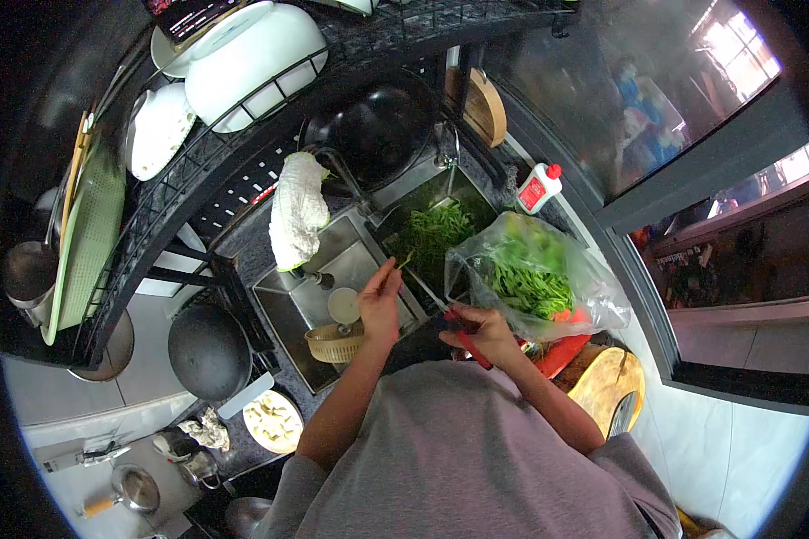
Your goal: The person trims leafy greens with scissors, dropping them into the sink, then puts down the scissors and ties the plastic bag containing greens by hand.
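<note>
Over the divider of the double sink (340,244), my left hand (382,305) pinches a thin green stem (406,261) between thumb and fingers. My right hand (484,332) is closed around red-handled scissors (470,349), whose slim metal blades point up and left towards the stem. Cut leafy greens (440,229) lie in the right basin, below the tap. Beside my right hand, a clear plastic bag (593,278) holds more leafy greens (526,278). A beige strainer basket (333,345) and a small pale bowl (342,305) sit in the left basin.
A white bottle with a red cap (539,188) stands at the window ledge. Round wooden boards (609,386) lie to my right. A plate of pale cut pieces (274,420) rests at lower left. A dish rack with white bowls (256,63) overhangs the sink, near a white cloth (298,211).
</note>
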Demonstrator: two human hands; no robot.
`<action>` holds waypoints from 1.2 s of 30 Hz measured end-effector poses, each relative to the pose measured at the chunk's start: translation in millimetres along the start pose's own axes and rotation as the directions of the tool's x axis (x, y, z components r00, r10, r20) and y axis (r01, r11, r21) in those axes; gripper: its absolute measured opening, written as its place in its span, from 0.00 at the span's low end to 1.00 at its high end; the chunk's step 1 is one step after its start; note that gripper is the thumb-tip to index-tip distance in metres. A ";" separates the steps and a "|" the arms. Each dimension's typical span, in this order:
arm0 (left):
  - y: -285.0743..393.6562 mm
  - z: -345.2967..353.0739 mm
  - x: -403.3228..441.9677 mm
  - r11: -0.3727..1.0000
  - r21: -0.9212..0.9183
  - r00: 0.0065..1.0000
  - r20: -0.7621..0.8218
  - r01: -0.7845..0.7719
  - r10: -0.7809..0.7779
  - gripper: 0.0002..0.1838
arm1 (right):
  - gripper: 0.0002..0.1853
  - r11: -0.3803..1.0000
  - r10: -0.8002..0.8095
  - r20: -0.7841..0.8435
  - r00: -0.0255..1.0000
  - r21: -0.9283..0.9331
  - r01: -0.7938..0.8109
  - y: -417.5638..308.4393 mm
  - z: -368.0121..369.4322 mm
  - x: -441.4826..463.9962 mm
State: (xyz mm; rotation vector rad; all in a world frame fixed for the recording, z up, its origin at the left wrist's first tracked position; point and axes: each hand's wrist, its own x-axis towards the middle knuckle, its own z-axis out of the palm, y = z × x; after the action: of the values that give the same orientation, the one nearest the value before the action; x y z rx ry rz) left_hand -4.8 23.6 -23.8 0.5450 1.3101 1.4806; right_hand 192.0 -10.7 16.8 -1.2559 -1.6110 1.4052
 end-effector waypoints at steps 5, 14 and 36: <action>3.1 4.6 -2.5 0.992 0.098 0.997 0.016 -0.081 0.080 0.15 | 0.25 0.989 0.023 0.043 0.999 -0.144 -0.016 -16.5 -1.7 4.4; -23.6 -12.3 1.7 0.986 0.151 0.998 -0.009 -0.064 0.066 0.12 | 0.21 0.962 0.030 -0.051 0.998 -0.269 -0.043 -0.8 -7.5 0.4; -77.2 193.9 -65.3 0.740 0.333 0.424 0.903 -0.584 -0.071 0.06 | 0.26 0.989 0.146 -0.229 0.962 -0.002 -0.151 -43.7 -83.5 -135.8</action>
State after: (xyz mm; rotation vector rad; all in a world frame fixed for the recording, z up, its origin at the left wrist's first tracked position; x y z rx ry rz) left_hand 213.1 40.2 -17.1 1.8029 0.7751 0.6639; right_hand 302.5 -107.5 92.5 -1.5179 -1.4020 1.2819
